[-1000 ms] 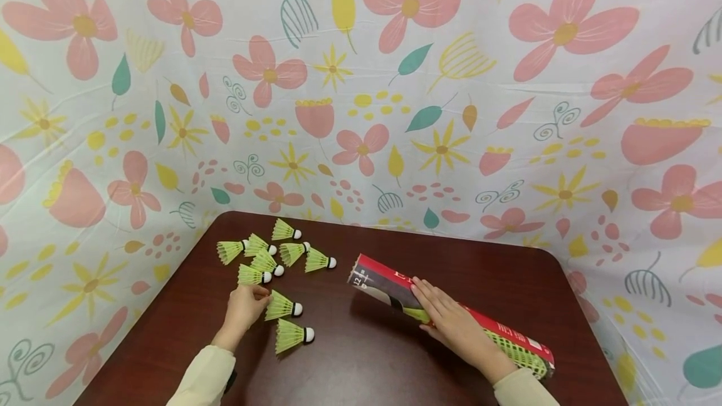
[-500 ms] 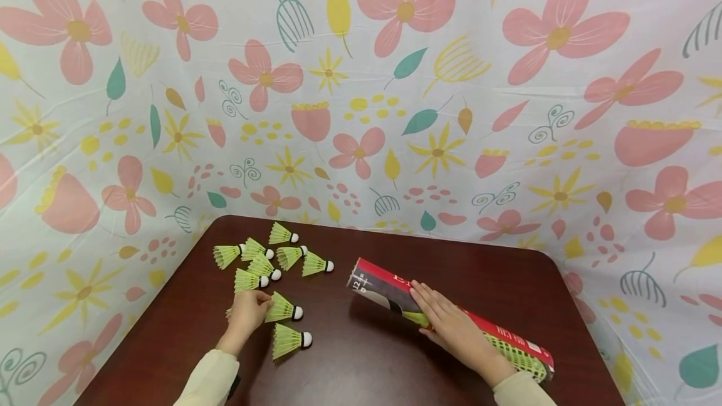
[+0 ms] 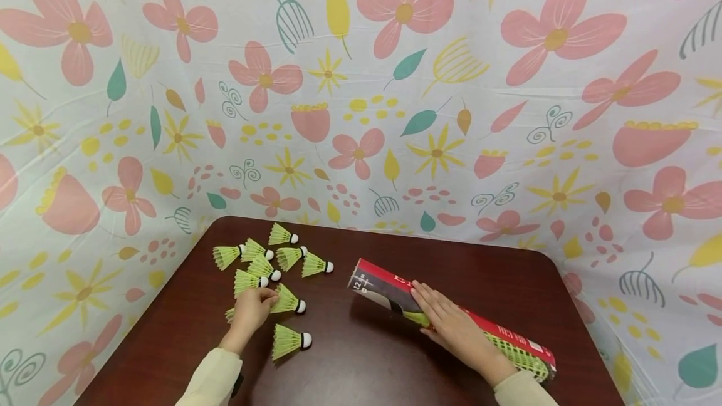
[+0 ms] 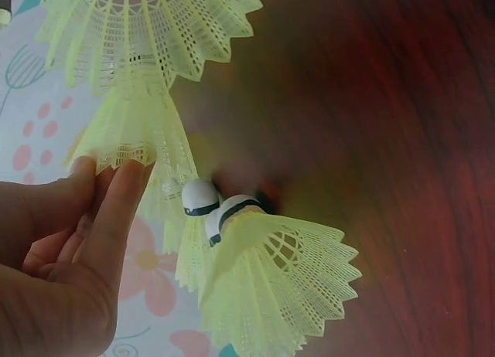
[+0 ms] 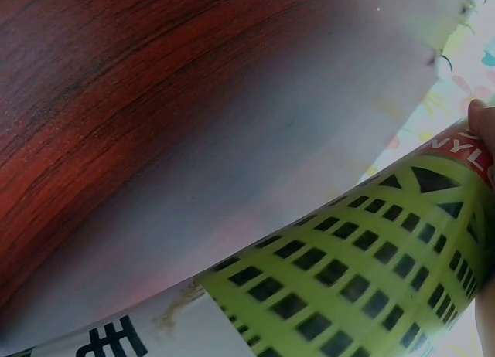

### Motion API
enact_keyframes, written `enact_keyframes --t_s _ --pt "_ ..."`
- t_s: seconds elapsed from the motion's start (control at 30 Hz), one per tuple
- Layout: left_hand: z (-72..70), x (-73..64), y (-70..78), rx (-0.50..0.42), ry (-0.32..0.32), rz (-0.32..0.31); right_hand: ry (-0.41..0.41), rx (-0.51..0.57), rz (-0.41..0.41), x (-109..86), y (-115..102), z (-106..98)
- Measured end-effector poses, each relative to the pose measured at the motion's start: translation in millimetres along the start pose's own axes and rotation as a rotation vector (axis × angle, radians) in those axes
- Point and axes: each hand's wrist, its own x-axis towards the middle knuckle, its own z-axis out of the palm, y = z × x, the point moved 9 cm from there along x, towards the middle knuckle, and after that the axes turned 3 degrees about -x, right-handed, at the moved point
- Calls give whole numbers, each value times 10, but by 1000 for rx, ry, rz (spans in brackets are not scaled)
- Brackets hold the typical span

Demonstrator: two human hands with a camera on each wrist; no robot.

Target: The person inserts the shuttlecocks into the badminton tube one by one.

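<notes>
My left hand (image 3: 251,315) pinches the skirt edge of a yellow-green shuttlecock (image 3: 287,299) between thumb and fingertips; its white cork points right. In the left wrist view the pinched shuttlecock (image 4: 128,129) is seen from its skirt side, with other shuttlecocks close around it. One shuttlecock (image 3: 287,340) lies just nearer to me, and another (image 3: 229,314) is mostly hidden behind the hand. My right hand (image 3: 451,331) grips a red and grey printed shuttlecock tube (image 3: 389,287) around its middle. The tube slants, its left end raised over the table.
Several more shuttlecocks (image 3: 290,257) lie grouped at the table's back left, corks mostly to the right. The dark brown table (image 3: 350,356) has rounded back corners. A flower-printed cloth (image 3: 361,80) hangs behind and along both sides.
My left hand, having pinched the shuttlecock, has shifted it slightly right and away from me. The right hand and tube have stayed nearly still.
</notes>
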Motion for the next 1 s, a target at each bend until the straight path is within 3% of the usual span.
enact_keyframes --t_s 0.17,0.33,0.63,1.0 --pt "-7 43 53 -47 11 8 -17 4 -1 -1 6 11" --pt "-31 116 148 -91 49 59 -25 10 0 9 8 17" --pt "-52 211 288 -182 62 34 -27 19 9 19 5 35" --pt "22 303 548 -291 68 68 -12 43 6 29 -15 57"
